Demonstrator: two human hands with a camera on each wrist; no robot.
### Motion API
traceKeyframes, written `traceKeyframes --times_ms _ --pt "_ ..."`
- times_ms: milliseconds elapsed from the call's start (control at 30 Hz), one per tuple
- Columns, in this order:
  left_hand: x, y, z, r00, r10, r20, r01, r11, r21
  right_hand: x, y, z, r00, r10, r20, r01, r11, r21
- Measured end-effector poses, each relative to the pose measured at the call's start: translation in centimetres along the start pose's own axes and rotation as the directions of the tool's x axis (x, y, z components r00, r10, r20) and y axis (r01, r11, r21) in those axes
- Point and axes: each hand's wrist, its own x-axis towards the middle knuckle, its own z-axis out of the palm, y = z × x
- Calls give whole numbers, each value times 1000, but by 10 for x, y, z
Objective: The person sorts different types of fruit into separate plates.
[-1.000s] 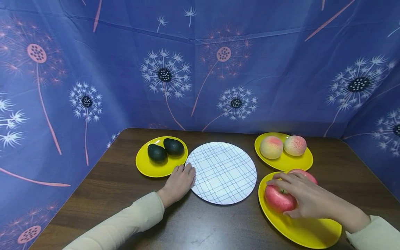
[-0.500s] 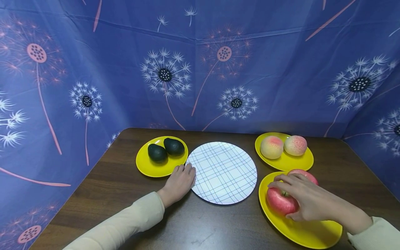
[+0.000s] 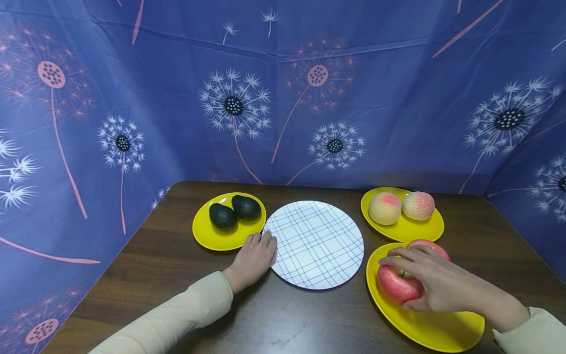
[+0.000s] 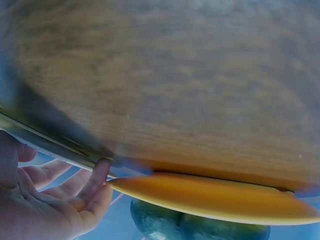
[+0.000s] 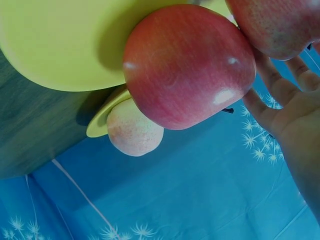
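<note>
In the head view my right hand spans a red apple, thumb on its near side and fingers over its far side. It sits on the large yellow plate. A second apple lies partly hidden behind that hand; the right wrist view has this apple large and the gripped apple cut off at its corner. My left hand rests its fingers on the left rim of a white checked plate. In the left wrist view, those fingers touch the plate's edge, loosely bent.
A smaller yellow plate with two dark avocados stands left of the checked plate. Another yellow plate at the back right bears two peaches. All stand on a brown wooden table, backed by a blue dandelion-print cloth.
Since one second ago my right hand and the gripped apple have shifted very slightly to the right. My left hand and the plates look still.
</note>
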Motion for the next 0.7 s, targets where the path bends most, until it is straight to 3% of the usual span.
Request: traceKeyframes --times_ms 167,467,700 --pt "0 0 -1 1000 7 0 -7 1000 2 0 -1 -1 1000 15 -10 -15 1000 4" --pt "0 -3 -1 1000 17 11 -17 1000 -11 4 -3 -7 992 127 -15 -126 992 13" --pt "3 -6 -5 1000 16 -6 -16 999 -37 4 4 -14 971 241 3 -240 969 65"
